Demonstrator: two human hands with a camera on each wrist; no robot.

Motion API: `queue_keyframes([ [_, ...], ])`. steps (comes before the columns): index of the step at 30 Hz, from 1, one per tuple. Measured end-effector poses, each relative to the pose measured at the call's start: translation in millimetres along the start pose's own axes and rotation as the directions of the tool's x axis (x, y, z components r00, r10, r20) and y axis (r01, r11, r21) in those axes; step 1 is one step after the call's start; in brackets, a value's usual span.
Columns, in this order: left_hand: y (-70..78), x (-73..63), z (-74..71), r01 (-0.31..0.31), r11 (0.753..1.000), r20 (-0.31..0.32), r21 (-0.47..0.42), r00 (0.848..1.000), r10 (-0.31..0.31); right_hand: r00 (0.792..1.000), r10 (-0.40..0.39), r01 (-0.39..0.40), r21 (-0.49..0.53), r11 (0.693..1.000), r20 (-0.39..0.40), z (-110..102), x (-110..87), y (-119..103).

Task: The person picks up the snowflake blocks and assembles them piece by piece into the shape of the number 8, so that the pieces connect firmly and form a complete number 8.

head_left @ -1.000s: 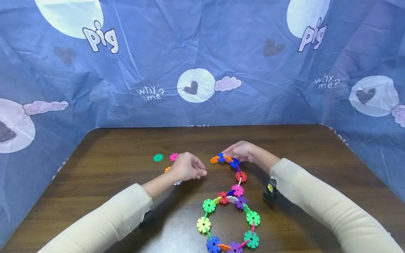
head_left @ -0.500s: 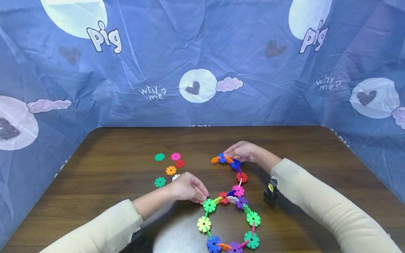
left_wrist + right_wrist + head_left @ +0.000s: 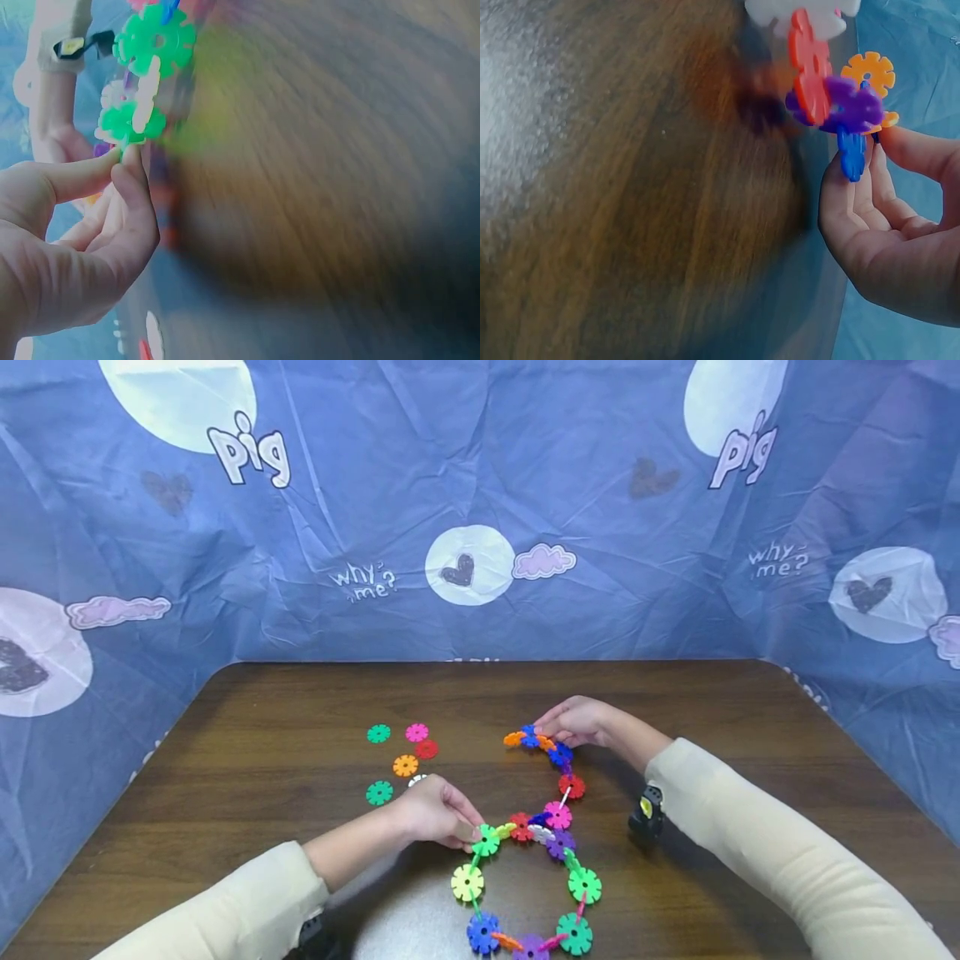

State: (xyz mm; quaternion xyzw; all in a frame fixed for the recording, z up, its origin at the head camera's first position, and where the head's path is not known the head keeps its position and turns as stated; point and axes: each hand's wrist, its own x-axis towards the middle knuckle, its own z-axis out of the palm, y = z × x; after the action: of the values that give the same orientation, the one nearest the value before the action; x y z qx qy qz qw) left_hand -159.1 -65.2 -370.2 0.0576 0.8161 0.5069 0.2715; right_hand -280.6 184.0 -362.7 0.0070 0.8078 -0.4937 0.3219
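Note:
A chain of colourful notched plastic discs lies on the table in the head view. Its near part forms a closed ring, and a curved tail runs from the ring's top past a pink disc (image 3: 558,815) and a red disc (image 3: 572,787). My left hand (image 3: 435,814) pinches a green disc (image 3: 486,841) at the ring's upper left between thumb and fingertips. Up at the tail's far end, my right hand (image 3: 577,722) holds a blue disc (image 3: 529,737) beside an orange end disc (image 3: 513,739). In the right wrist view, thumb and fingers (image 3: 855,206) meet behind a blue disc (image 3: 852,156).
Left of the chain lie several loose discs, among them a green disc (image 3: 378,733), a pink disc (image 3: 417,732), an orange disc (image 3: 406,766) and a partly covered white disc (image 3: 417,780). A printed blue cloth (image 3: 360,510) hangs behind the brown table (image 3: 300,702).
My left hand has come down from above the loose discs and taken hold of the ring's green disc. The ring has shifted slightly left. My right hand stays at the tail's far end.

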Motion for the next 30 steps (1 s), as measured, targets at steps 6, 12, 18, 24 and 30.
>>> queue_keyframes([
  [6,-7.7,-2.1,-17.0,0.026,0.998,-0.07,0.052,0.997,-0.022,1.0,-0.004,0.004,0.002,1.0,0.021,1.9,-3.8,1.6],
  [12,-16.0,-5.8,-38.2,0.011,0.989,-0.097,0.15,0.995,0.004,0.996,-0.045,0.046,-0.001,0.999,0.082,11.9,-9.0,4.7],
  [18,-20.0,-17.4,-56.8,-0.029,0.972,-0.066,0.234,0.997,0.045,0.988,-0.083,0.08,0.028,0.996,0.13,22.4,-14.8,6.7],
  [24,-17.0,-20.6,-71.5,-0.081,0.925,-0.115,0.371,0.985,0.132,0.989,-0.074,0.069,0.039,0.997,0.126,30.0,-18.4,4.5],
  [30,-14.1,0.6,-80.5,-0.236,0.745,-0.095,0.624,0.923,0.372,0.992,-0.07,0.065,0.053,0.997,0.109,34.5,-19.9,4.9],
])
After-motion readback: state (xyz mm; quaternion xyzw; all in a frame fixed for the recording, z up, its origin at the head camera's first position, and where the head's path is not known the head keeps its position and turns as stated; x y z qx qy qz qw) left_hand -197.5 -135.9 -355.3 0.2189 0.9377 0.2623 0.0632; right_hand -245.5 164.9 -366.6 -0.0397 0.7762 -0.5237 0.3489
